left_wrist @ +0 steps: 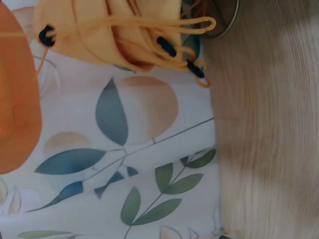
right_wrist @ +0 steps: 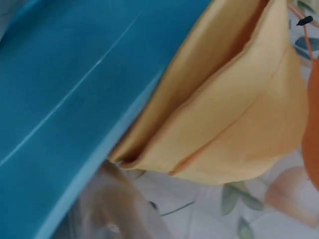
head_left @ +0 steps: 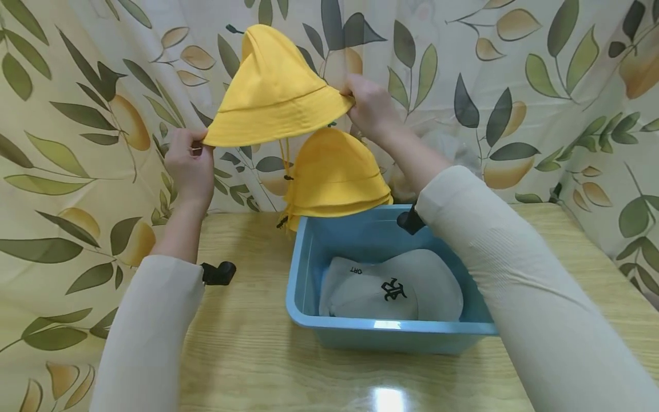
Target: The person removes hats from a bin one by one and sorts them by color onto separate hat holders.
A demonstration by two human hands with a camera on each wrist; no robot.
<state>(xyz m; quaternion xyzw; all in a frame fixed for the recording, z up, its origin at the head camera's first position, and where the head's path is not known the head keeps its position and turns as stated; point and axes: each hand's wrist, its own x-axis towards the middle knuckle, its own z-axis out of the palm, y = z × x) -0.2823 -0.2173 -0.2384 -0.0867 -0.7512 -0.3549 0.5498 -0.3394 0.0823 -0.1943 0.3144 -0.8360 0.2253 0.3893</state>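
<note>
A yellow bucket hat (head_left: 278, 94) hangs in the air between both hands, its brim downward and a cord dangling beneath. My left hand (head_left: 189, 166) pinches the brim at its left end. At the right end, my right hand (head_left: 373, 109) grips the same brim. Behind and below are more yellow bucket hats (head_left: 337, 174), nested together at the back rim of a blue bin (head_left: 296, 286); their cords and black toggles (left_wrist: 167, 46) show in the left wrist view. Inside the bin lies a pale grey cap (head_left: 437, 286) with black lettering.
The bin stands on a light wooden table (head_left: 237, 343). A leaf-patterned curtain (head_left: 515, 114) hangs behind the table and along its left side. Something in clear plastic (right_wrist: 117, 204) sits behind the bin, partly hidden by the right arm in the head view.
</note>
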